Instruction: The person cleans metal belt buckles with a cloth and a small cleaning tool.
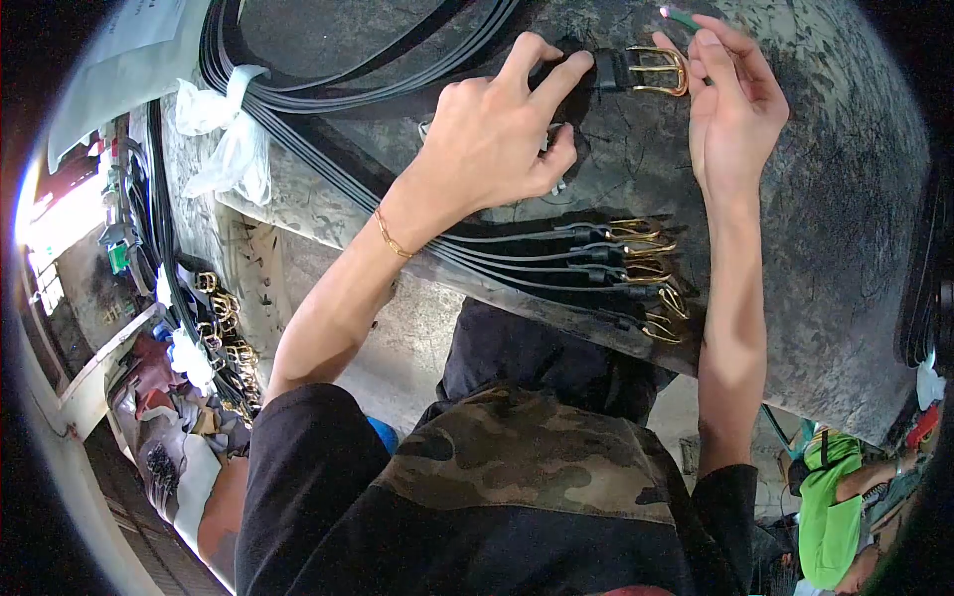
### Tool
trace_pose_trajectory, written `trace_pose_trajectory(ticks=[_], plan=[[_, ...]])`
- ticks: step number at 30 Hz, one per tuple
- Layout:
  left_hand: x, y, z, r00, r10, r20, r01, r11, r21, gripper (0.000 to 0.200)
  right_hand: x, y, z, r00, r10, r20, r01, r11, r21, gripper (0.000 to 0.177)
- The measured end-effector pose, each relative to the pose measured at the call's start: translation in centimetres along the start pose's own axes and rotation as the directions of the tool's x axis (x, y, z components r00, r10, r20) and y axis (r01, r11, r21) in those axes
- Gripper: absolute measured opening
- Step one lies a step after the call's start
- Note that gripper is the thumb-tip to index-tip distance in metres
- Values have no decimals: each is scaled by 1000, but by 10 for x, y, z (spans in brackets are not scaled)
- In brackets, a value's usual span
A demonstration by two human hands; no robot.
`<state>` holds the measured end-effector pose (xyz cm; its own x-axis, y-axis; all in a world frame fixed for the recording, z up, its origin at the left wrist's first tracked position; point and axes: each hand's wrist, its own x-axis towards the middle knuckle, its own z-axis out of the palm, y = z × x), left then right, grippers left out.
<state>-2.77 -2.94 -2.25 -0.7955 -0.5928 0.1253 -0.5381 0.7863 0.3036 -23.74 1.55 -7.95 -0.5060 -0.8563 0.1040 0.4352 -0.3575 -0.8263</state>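
Note:
A black belt end with a gold buckle lies on the dark worktable near its top. My left hand reaches over the black strap just left of the buckle, its fingers bent and spread; what lies beneath the palm is mostly hidden. At the buckle's right, my right hand pinches a thin green tool with a pale tip, its fingertips close to the frame of the buckle. Below both hands, several narrow black belts with gold buckles lie side by side.
Long black straps curve across the upper left, tied with white plastic. More buckled belts hang at the left, above leather scraps. Another person in a green garment is at the lower right.

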Motion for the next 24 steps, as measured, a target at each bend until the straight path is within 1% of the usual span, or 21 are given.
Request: trace_pose_trajectory(ticks=[5, 8, 9, 10, 11, 13, 14, 15, 16, 18, 19, 20, 21, 22, 23, 24], plan=[[-1, 1, 0, 1000, -25, 15, 25, 1000, -6, 56, -1, -2, 4, 1000, -8, 16, 8, 1000, 9, 17], [1, 3, -3, 1000, 4, -27, -4, 1000, -19, 56, 0, -3, 5, 1000, 2, -11, -2, 1000, -20, 17], [2, 5, -4, 1000, 6, -30, -6, 1000, -16, 56, 0, -3, 5, 999, 14, -42, -16, 998, -57, 17], [4, 8, -7, 999, 19, 33, -21, 999, 49, 55, 0, -4, 4, 997, 24, -73, -31, 995, -95, 18], [5, 10, -10, 995, 29, 95, -39, 993, 114, 55, -1, -5, 6, 997, 19, -69, -25, 995, -94, 18], [5, 10, -9, 997, 31, 78, -40, 993, 111, 54, -1, -7, 9, 999, 34, -13, -35, 999, -12, 18], [5, 11, -9, 997, 32, 65, -39, 994, 103, 54, -1, -8, 11, 1000, 18, -7, -18, 1000, -12, 18], [5, 13, -12, 996, 25, 91, -35, 993, 112, 52, -1, -7, 12, 999, 40, -23, -40, 999, 0, 17], [5, 13, -12, 996, 37, 75, -46, 992, 121, 52, -1, -7, 12, 997, 60, -38, -59, 998, 12, 17], [7, 12, -12, 996, -90, 13, 91, 994, -57, 51, 0, -8, 11, 999, 39, -24, -38, 999, 33, 17], [9, 13, -14, 992, -126, 29, 128, 991, -50, 42, 1, -8, 11, 998, 55, -18, -54, 997, 58, 17], [9, 12, -11, 993, -114, 10, 114, 993, -38, 42, 1, -9, 10, 997, 71, -10, -70, 994, 84, 18], [10, 10, -8, 995, -86, -53, 83, 995, -54, 35, 2, -11, 10, 995, 94, -22, -89, 984, 155, 17], [11, 7, -4, 992, -58, -115, 50, 996, -69, 29, 2, -15, 9, 997, 71, -13, -68, 985, 159, 17], [10, 15, -8, 986, -48, -161, 36, 996, -81, 16, 2, -21, 9, 990, 135, -37, -123, 966, 226, 17], [8, 23, -11, 984, -66, -165, 63, 998, -24, 10, 1, -24, 9, 978, 202, -54, -178, 939, 293, 18]])
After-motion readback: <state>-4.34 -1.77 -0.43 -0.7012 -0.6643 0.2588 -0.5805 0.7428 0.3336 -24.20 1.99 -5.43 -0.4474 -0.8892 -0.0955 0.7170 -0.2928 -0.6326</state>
